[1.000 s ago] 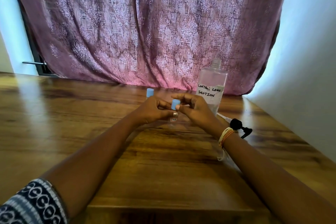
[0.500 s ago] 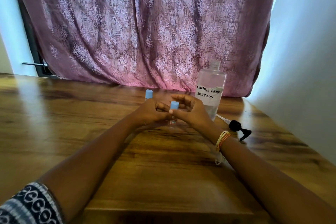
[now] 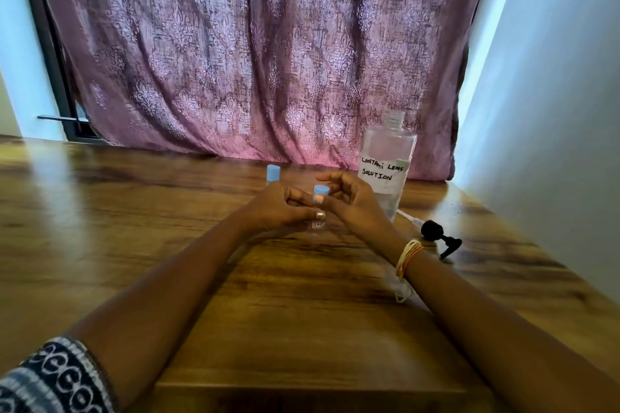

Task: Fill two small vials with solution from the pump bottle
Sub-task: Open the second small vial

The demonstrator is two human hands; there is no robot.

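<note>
Both hands (image 3: 278,208) (image 3: 355,201) apparently around capped vial (image 3: 320,193)

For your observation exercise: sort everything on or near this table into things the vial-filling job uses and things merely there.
Job: near vial in left hand, its blue cap at right hand, second vial, bottle, pump head.

Merely there: curtain, bracelets, table.

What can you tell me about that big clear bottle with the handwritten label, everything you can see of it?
The large clear plastic bottle stands upright on the wooden table, far right, before the purple curtain. Its threaded neck is open; the black pump head with its tube lies on the table beside it. A white label reads "CONTACT LENS SOLUTION" by hand. Clear liquid fills only its lower part. Neither hand appears to touch it.
</note>
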